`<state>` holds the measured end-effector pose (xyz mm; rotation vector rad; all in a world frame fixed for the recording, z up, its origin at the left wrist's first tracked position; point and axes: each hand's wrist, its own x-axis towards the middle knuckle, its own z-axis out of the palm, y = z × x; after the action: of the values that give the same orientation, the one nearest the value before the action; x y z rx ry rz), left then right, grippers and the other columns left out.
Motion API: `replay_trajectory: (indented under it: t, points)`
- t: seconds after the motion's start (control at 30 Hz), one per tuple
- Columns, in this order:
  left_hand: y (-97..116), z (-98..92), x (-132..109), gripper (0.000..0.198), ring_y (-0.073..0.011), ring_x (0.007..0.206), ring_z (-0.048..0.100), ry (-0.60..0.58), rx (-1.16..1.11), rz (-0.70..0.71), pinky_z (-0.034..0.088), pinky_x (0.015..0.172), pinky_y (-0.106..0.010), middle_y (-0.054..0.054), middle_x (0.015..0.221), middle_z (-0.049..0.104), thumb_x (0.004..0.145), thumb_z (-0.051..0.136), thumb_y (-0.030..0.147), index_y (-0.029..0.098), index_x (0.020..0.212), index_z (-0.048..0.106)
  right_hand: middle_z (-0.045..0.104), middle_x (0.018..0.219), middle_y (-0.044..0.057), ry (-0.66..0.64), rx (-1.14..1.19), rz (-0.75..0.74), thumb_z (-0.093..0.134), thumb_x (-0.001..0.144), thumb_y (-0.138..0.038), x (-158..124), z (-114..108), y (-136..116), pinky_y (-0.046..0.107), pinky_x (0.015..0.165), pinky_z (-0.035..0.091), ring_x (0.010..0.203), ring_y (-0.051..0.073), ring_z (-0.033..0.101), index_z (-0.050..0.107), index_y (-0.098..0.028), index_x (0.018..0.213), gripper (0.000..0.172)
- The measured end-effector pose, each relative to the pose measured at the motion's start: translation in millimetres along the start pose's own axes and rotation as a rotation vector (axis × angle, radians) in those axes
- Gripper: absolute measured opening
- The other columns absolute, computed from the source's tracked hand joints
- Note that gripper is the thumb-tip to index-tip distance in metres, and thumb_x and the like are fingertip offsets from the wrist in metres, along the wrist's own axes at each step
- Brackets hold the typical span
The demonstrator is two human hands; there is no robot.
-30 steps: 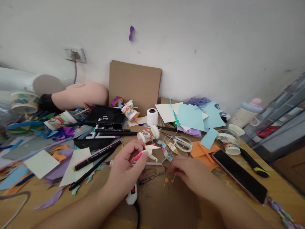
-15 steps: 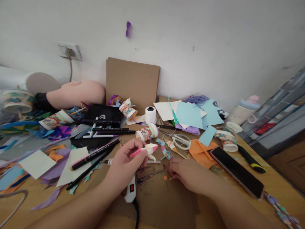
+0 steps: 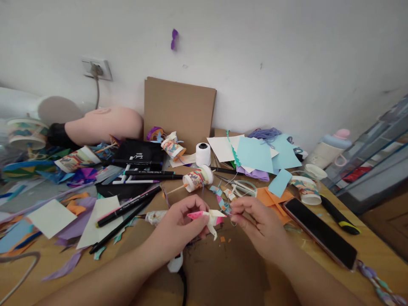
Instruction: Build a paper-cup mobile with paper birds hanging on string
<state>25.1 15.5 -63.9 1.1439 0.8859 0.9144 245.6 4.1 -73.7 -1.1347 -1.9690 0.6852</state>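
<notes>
White bird (image 3: 211, 218), left hand (image 3: 181, 223) pinching it, got nearer the right hand (image 3: 259, 225) pinching string (image 3: 233, 223), beak (image 3: 215, 237) toward the person (image 3: 114, 267), wings (image 3: 217, 213) sideways.

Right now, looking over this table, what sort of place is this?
Probably a craft corner; whether in a home or a studio, I can't tell. Markers, a spool of white thread and sheets of coloured paper crowd the table, and the left hand holds a pink-and-white paper bird.
</notes>
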Motion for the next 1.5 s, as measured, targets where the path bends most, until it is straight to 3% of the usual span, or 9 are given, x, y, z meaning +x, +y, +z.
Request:
replay_trajectory:
  t: [0.07,0.17,0.3,0.47,1.5]
  points:
    - [-1,0.2,1,0.027,-0.0089,0.051,0.056,-0.036,-0.057,-0.05,0.045,0.054,-0.02,0.002,0.06,0.063,0.072,0.075,0.034,0.018,0.073,0.054,0.069,0.088,-0.001,0.081,0.024,-0.02,0.059,0.092,-0.02,0,4,-3,0.025,0.073,0.049,0.08,0.014,0.065,0.062,-0.027,0.104,0.014]
    - [-4,-0.5,2,0.028,-0.0097,0.053,0.058,-0.077,-0.192,-0.132,0.049,0.055,-0.021,0.001,0.058,0.064,0.073,0.076,0.034,0.017,0.072,0.054,0.071,0.082,0.0,0.158,0.009,-0.115,0.059,0.091,-0.016,1,8,-11,0.025,0.07,0.051,0.076,0.014,0.066,0.066,-0.024,0.091,0.011]
    - [-6,-0.8,3,0.032,-0.0096,0.053,0.058,-0.101,-0.308,-0.219,0.05,0.052,-0.019,0.001,0.058,0.064,0.07,0.08,0.034,0.017,0.071,0.053,0.07,0.081,0.002,0.21,-0.071,-0.282,0.059,0.091,-0.013,0,11,-19,0.025,0.069,0.052,0.077,0.015,0.065,0.068,-0.022,0.087,0.014]
    - [-3,1.2,0,0.032,-0.0101,0.055,0.062,-0.162,-0.308,-0.261,0.052,0.052,-0.018,-0.001,0.062,0.066,0.071,0.08,0.033,0.016,0.073,0.053,0.068,0.082,0.004,0.236,-0.16,-0.361,0.057,0.092,-0.011,-2,16,-22,0.026,0.072,0.05,0.079,0.015,0.062,0.067,-0.019,0.088,0.013]
    - [-3,1.0,-2,0.032,-0.0106,0.055,0.064,-0.192,-0.284,-0.316,0.055,0.055,-0.02,-0.002,0.065,0.068,0.066,0.081,0.034,0.016,0.076,0.057,0.065,0.086,0.003,0.152,-0.255,-0.429,0.048,0.097,-0.015,-2,20,-20,0.031,0.073,0.047,0.079,0.016,0.059,0.066,-0.021,0.093,0.019]
